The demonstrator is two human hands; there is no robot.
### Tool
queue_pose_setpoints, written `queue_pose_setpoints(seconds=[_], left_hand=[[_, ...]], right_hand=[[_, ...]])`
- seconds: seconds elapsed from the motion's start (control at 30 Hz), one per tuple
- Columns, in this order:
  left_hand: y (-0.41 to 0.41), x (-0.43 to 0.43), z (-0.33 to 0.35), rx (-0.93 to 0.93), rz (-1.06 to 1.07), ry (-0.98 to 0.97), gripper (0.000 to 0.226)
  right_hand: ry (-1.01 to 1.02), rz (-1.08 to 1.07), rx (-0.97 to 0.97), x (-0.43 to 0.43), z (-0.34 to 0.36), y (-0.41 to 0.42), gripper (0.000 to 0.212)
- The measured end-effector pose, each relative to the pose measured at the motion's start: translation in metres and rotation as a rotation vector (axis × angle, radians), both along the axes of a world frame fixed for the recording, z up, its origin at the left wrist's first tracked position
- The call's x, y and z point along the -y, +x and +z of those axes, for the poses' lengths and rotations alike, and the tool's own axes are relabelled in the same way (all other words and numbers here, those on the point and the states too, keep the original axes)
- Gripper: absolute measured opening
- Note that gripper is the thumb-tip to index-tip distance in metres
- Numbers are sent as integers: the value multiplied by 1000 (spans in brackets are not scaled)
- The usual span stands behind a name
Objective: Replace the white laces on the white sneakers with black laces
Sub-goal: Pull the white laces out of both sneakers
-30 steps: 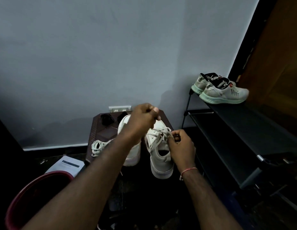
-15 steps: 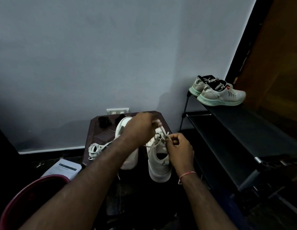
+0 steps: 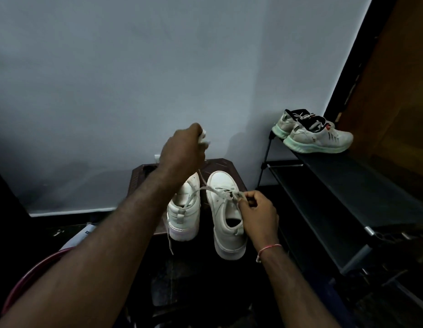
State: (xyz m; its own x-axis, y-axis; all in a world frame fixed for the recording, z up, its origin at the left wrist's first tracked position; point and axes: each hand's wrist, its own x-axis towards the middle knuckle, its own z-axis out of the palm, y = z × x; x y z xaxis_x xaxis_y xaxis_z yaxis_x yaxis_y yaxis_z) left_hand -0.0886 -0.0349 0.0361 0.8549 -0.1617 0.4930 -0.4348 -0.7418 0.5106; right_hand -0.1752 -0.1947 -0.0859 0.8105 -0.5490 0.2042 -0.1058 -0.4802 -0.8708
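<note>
Two white sneakers stand on a dark brown stool (image 3: 231,166), toes toward the wall. My left hand (image 3: 182,152) is raised above the left sneaker (image 3: 184,216) and grips a bunched white lace (image 3: 194,197) that runs down to the right sneaker (image 3: 226,221). My right hand (image 3: 257,211) pinches the lace at the right sneaker's eyelets. A loose lace end hangs over the left sneaker's heel. The black laces are hidden behind my left arm.
A black shoe rack (image 3: 336,197) stands to the right with a pair of grey running shoes (image 3: 317,136) on top. A red bucket rim (image 3: 28,278) and a paper (image 3: 80,237) lie at lower left. A grey wall is close behind.
My left hand has risen up and away from the right sneaker, drawing the white lace out. My right hand has stayed at the eyelets.
</note>
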Motion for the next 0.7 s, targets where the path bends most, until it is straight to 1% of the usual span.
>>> queue_pose_setpoints(seconds=[0.03, 0.1, 0.17, 0.2, 0.27, 0.33, 0.4, 0.43, 0.6, 0.7], left_hand=[[1, -1, -4, -60, 21, 109, 29], [-4, 0, -14, -143, 26, 226, 46], [-17, 4, -22, -104, -5, 241, 53], [-24, 6, -27, -72, -64, 222, 53], [-37, 10, -36, -62, -228, 247, 52], [-47, 17, -45, -89, -310, 418, 47], [-51, 24, -51, -41, -266, 584, 35], [-50, 27, -52, -18, -229, 615, 30], [-37, 31, -47, 46, -73, 591, 25], [-24, 26, -50, 15, 28, 535, 22]], right_hand=[[-5, -1, 4, 0, 0, -1, 10], [-15, -3, 8, 0, -1, -1, 11], [-10, -7, 3, 0, -2, 1, 13], [-7, -9, 1, 1, -3, 1, 13], [-7, -3, 3, 1, -3, 3, 14], [-8, 7, 3, 1, -3, 3, 17], [-13, 13, -2, 1, -4, 3, 19], [-12, 17, -4, 1, -5, 3, 19], [-17, 24, -9, 3, -5, -2, 19], [-11, 16, -8, 2, -3, -2, 11]])
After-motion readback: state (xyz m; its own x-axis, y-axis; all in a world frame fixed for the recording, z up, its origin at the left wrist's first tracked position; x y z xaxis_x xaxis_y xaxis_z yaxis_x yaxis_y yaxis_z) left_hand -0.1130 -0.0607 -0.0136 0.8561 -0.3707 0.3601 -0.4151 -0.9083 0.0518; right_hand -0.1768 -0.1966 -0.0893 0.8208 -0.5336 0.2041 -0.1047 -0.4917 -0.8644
